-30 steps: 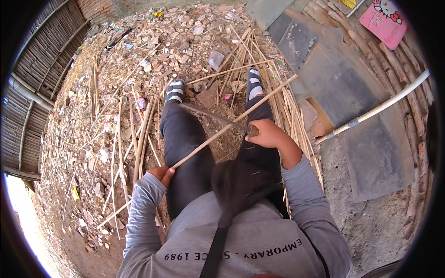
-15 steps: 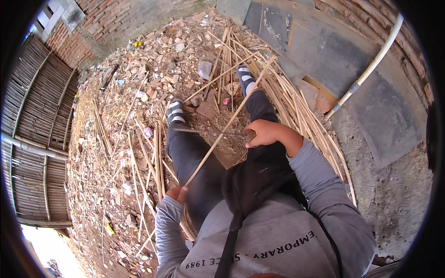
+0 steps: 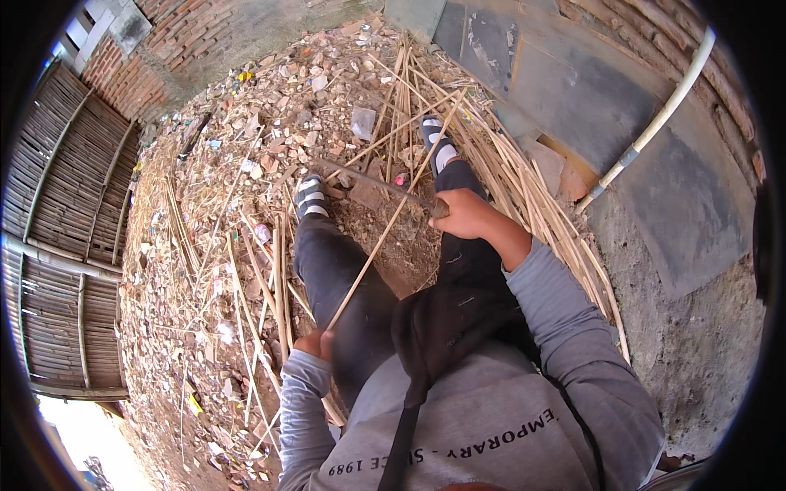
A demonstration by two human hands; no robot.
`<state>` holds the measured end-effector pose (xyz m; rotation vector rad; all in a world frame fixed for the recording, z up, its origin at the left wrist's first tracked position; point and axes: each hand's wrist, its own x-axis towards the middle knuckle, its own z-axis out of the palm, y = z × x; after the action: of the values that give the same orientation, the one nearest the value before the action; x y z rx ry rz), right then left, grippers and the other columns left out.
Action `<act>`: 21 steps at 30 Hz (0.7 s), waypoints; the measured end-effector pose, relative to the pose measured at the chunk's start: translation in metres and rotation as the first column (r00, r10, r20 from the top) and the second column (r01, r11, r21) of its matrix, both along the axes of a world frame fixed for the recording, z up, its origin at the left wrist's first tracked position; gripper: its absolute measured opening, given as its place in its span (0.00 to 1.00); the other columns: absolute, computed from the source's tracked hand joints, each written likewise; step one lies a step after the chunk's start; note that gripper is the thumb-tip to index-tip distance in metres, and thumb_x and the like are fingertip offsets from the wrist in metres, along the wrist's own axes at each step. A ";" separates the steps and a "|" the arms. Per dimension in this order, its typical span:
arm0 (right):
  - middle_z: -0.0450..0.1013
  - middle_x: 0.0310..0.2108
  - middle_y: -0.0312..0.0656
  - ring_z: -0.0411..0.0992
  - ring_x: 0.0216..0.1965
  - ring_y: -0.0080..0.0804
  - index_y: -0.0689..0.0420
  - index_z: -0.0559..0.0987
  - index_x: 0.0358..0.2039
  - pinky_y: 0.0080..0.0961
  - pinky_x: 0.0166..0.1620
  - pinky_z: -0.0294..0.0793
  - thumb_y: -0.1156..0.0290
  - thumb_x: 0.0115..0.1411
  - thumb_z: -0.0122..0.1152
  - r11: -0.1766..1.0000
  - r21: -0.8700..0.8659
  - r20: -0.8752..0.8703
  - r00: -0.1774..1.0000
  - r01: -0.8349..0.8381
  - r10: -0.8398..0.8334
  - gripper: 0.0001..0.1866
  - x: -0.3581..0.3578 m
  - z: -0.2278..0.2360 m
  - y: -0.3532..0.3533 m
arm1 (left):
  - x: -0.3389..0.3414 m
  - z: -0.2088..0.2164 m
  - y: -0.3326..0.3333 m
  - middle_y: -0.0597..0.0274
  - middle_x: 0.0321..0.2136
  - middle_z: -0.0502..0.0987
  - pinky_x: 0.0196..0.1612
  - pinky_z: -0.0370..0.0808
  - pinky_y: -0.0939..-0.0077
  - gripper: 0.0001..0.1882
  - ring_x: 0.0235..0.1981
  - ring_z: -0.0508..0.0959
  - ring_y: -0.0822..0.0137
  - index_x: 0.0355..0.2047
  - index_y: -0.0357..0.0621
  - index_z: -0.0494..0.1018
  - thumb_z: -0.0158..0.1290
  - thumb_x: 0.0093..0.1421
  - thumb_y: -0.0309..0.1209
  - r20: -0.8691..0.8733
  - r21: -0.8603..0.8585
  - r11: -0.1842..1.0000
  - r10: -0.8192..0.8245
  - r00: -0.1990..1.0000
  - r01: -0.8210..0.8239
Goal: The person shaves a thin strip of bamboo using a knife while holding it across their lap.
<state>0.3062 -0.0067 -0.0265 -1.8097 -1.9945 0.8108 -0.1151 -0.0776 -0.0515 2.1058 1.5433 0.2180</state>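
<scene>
Rubble-strewn ground [image 3: 246, 155] of broken brick and dry litter fills the scene; bamboo fence [image 3: 65, 245] at far left, brick wall [image 3: 188, 33] at far top, grey slabs [image 3: 573, 90] and a white pipe [image 3: 655, 123] at right.

Left to right: loose split strips [image 3: 278, 303] lie on the ground by the left leg. Left hand [image 3: 315, 344] is low and near the body, closed around the near end of a long thin bamboo strip [image 3: 385, 229], which runs diagonally up and away to the right, across the lap, its far tip above the right foot. Right hand [image 3: 463, 214], arm bent at the elbow, fist clamped on the handle of a long knife [image 3: 377, 184] whose blade reaches left across the strip, above the knees. Hands well apart. A pile of bamboo sticks [image 3: 524, 188] sits just right of the right leg.

Risk, judged: blade lies over the thighs; a slip off the thin strip could drive it toward the leg or the left hand. The strip could also split off-line or whip loose, since only one end is held.
</scene>
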 end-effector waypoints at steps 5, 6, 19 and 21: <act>0.79 0.32 0.53 0.78 0.40 0.53 0.59 0.80 0.39 0.44 0.44 0.75 0.58 0.52 0.69 0.999 0.019 0.047 0.998 0.051 -0.052 0.19 -0.016 0.013 -0.001 | 0.006 0.009 -0.004 0.33 0.26 0.77 0.38 0.72 0.43 0.23 0.32 0.77 0.32 0.33 0.36 0.76 0.42 0.72 0.44 0.006 -0.015 0.999 0.034 0.999 -0.034; 0.79 0.32 0.53 0.78 0.40 0.53 0.59 0.81 0.40 0.44 0.44 0.75 0.58 0.52 0.69 0.996 -0.057 0.088 0.994 -0.067 0.072 0.20 -0.024 0.013 -0.005 | 0.005 0.010 -0.004 0.33 0.26 0.77 0.38 0.72 0.43 0.23 0.32 0.77 0.32 0.33 0.36 0.76 0.42 0.72 0.44 0.007 -0.017 0.999 0.034 0.999 -0.034; 0.79 0.37 0.56 0.77 0.43 0.55 0.60 0.81 0.39 0.45 0.46 0.75 0.57 0.51 0.70 0.998 -0.056 0.076 0.996 -0.037 0.041 0.21 -0.018 0.001 -0.007 | 0.007 0.020 -0.003 0.34 0.26 0.77 0.38 0.73 0.45 0.26 0.33 0.78 0.33 0.32 0.35 0.76 0.40 0.72 0.46 -0.029 -0.033 0.999 0.030 0.999 -0.031; 0.79 0.37 0.55 0.77 0.43 0.55 0.58 0.81 0.38 0.45 0.46 0.75 0.57 0.51 0.70 0.986 -0.109 0.115 0.984 -0.126 0.138 0.20 -0.020 0.007 -0.012 | 0.005 0.019 -0.003 0.34 0.26 0.77 0.38 0.73 0.45 0.26 0.33 0.78 0.33 0.32 0.35 0.75 0.40 0.72 0.47 -0.047 -0.036 0.999 0.013 0.999 -0.015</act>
<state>0.2858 -0.0189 -0.0192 -1.8383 -2.2082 0.8737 -0.1098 -0.0803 -0.0330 2.0866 1.5778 0.1452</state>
